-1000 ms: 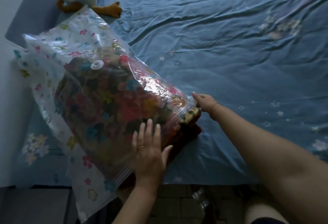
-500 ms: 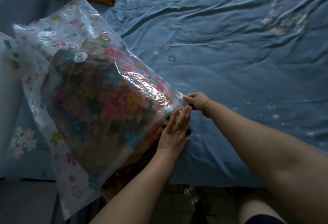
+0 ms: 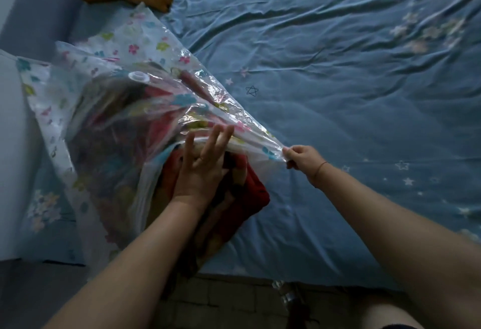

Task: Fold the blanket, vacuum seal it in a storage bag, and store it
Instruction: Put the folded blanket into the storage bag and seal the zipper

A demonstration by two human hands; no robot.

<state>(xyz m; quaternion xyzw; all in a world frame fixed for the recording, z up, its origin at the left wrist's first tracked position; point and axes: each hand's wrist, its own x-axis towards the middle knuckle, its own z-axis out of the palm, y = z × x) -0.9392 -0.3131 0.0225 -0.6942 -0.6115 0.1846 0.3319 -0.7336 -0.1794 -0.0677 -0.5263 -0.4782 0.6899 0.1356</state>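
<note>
Now the spread left hand (image 3: 200, 170) is pressing the blanket (image 3: 250, 193) leftward into the storage bag (image 3: 117, 120), the right hand (image 3: 302, 160) pinching its mouth.

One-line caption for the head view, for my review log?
Right hand pinches the open corner of the storage bag while the flat left hand presses the red blanket at its mouth.
</note>
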